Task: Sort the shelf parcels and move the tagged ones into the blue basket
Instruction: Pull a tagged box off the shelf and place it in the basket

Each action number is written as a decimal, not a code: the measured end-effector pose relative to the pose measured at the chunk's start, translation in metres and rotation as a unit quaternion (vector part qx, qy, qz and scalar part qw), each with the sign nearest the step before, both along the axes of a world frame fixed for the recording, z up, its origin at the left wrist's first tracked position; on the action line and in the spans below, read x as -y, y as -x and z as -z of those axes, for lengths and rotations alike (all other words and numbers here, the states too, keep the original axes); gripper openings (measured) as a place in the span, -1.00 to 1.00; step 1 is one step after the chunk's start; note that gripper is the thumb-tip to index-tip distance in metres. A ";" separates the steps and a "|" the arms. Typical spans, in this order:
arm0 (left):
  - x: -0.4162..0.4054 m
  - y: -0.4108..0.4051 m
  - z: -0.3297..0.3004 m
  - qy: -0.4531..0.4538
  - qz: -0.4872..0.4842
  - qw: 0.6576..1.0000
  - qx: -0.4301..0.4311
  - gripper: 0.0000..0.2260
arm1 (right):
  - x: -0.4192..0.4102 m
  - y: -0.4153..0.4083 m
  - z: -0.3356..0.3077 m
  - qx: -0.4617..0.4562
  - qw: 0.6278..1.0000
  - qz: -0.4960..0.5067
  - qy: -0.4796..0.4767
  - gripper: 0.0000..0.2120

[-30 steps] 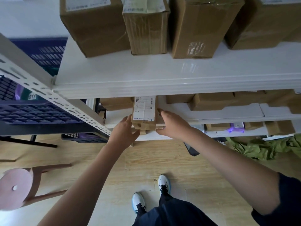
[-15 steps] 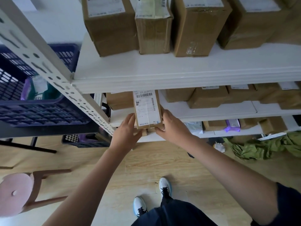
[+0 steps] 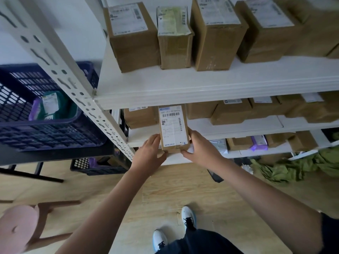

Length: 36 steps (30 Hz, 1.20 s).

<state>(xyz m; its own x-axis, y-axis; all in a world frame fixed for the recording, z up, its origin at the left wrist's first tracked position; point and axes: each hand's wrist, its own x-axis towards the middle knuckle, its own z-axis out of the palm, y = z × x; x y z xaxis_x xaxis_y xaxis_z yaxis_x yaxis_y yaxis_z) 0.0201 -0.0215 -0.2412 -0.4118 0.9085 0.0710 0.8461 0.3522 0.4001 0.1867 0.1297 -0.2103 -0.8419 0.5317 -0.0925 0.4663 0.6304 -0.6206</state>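
Note:
A narrow brown parcel [image 3: 174, 127] with a white barcode label on top juts out over the front edge of the middle shelf [image 3: 233, 128]. My left hand [image 3: 149, 153] grips its left side and near corner. My right hand [image 3: 200, 147] grips its right side, thumb under the near end. The blue basket [image 3: 45, 132] stands on a dark table at the left, holding a green and a purple bag with labels. More brown labelled parcels [image 3: 216, 33] line the top shelf and the middle shelf.
A white perforated shelf post [image 3: 73, 85] slants between the basket and the shelves. A second dark basket [image 3: 95, 165] sits on the floor under the table. A pink stool [image 3: 18, 230] stands at lower left. Green cloth [image 3: 293, 165] lies on the floor at right. Small parcels fill the lowest shelf.
Both hands have drawn the narrow parcel farther out from under the top shelf, so its whole label now shows. The view has tilted up and shifted right.

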 end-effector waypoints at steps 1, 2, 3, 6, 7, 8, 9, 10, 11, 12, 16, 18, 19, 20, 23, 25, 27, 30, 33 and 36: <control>-0.004 0.000 0.003 0.013 0.000 1.000 0.006 -0.46 | -0.003 0.003 0.002 0.001 1.000 -0.001 0.009 -0.27; -0.009 0.001 0.007 0.027 -0.002 1.000 0.013 -0.48 | -0.008 0.006 0.003 0.006 1.000 0.000 0.023 -0.33; -0.015 0.002 0.010 0.040 -0.006 0.999 0.020 -0.50 | -0.013 0.011 0.004 0.014 0.999 -0.001 0.036 -0.38; -0.036 0.008 0.015 0.060 -0.023 0.997 0.044 -0.54 | -0.032 0.026 0.014 0.038 0.997 0.004 0.061 -0.44; -0.043 0.010 0.017 0.065 -0.024 0.997 0.045 -0.54 | -0.037 0.031 0.018 0.042 0.997 0.009 0.071 -0.44; -0.049 0.012 0.018 0.072 -0.026 0.996 0.045 -0.53 | -0.042 0.035 0.024 0.040 0.996 0.015 0.080 -0.43; -0.056 0.015 0.018 0.081 -0.029 0.995 0.045 -0.52 | -0.047 0.038 0.029 0.035 0.995 0.024 0.090 -0.41; -0.062 0.017 0.019 0.091 -0.033 0.994 0.046 -0.51 | -0.051 0.042 0.033 0.031 0.994 0.035 0.097 -0.40; -0.068 0.020 0.020 0.098 -0.036 0.993 0.048 -0.49 | -0.056 0.046 0.036 0.032 0.993 0.047 0.100 -0.41; -0.074 0.022 0.020 0.101 -0.038 0.993 0.052 -0.47 | -0.061 0.050 0.039 0.036 0.993 0.059 0.100 -0.43; -0.100 0.035 0.020 0.096 -0.065 0.990 0.080 -0.50 | -0.087 0.073 0.040 0.040 0.992 0.054 0.109 -0.30; -0.113 0.045 0.019 0.121 -0.088 0.986 0.073 -0.58 | -0.099 0.086 0.038 0.040 0.993 0.055 0.097 -0.42; -0.118 0.050 0.018 0.129 -0.095 0.985 0.071 -0.62 | -0.103 0.090 0.036 0.040 0.994 0.055 0.084 -0.56; -0.122 0.054 0.017 0.131 -0.098 0.984 0.068 -0.64 | -0.105 0.093 0.033 0.034 0.995 0.052 0.073 -0.67; -0.126 0.056 0.015 0.146 -0.095 0.984 0.044 -0.66 | -0.111 0.089 0.027 0.010 0.998 0.036 0.051 -0.75; -0.118 0.049 0.015 0.169 -0.086 0.981 0.028 -0.64 | -0.112 0.075 0.025 0.020 0.999 0.016 0.036 -0.67; -0.106 0.036 0.017 0.176 -0.070 0.981 0.026 -0.62 | -0.114 0.053 0.023 0.064 0.998 0.014 0.011 -0.45; -0.090 0.009 0.016 0.161 -0.064 0.984 0.046 -0.65 | -0.118 0.016 0.020 0.075 0.997 0.027 0.020 -0.47; -0.093 -0.014 -0.001 0.094 -0.059 0.992 0.053 -0.68 | -0.123 -0.016 0.006 0.044 0.998 0.036 0.000 -0.60; -0.111 -0.024 -0.029 0.005 -0.053 0.998 0.028 -0.69 | -0.134 -0.032 -0.017 -0.006 0.997 0.050 -0.057 -0.67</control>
<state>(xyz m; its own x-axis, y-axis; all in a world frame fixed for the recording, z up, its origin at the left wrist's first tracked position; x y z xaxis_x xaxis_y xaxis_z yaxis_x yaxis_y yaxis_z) 0.0444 0.0891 -0.2118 -0.5088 0.8602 0.0351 0.7799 0.4432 0.4420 0.2191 0.2639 -0.1936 -0.7845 0.6199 -0.0170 0.5238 0.6477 -0.5533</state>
